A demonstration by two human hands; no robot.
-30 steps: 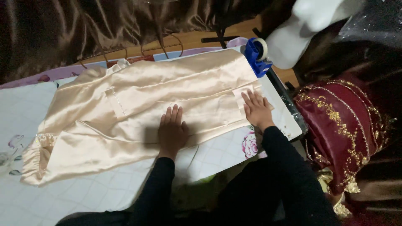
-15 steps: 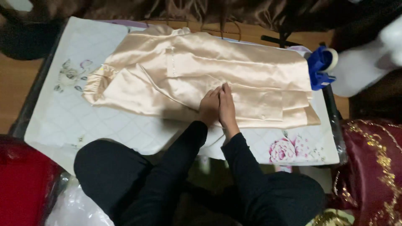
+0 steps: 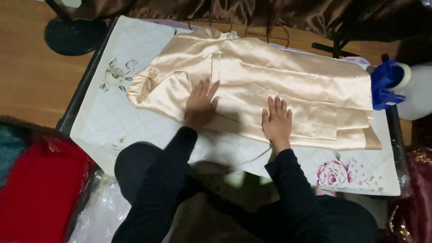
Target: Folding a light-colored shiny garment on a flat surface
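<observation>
Here, a cream satin garment [image 3: 270, 85] lies flat across a white quilted mat [image 3: 108, 121] with printed flowers, which covers a low table on a wooden floor [image 3: 27, 81]. A blue tape dispenser [image 3: 386, 83] sits at the garment's far right end, a dark round stand base [image 3: 74, 35] near the mat's left corner, and red cloth [image 3: 38, 193] at lower left. Both hands press palm down on the garment's near edge, well apart. The left hand [image 3: 200, 105] has fingers spread; the right hand [image 3: 276, 121] keeps fingers nearly together. Black sleeves cover both arms.
</observation>
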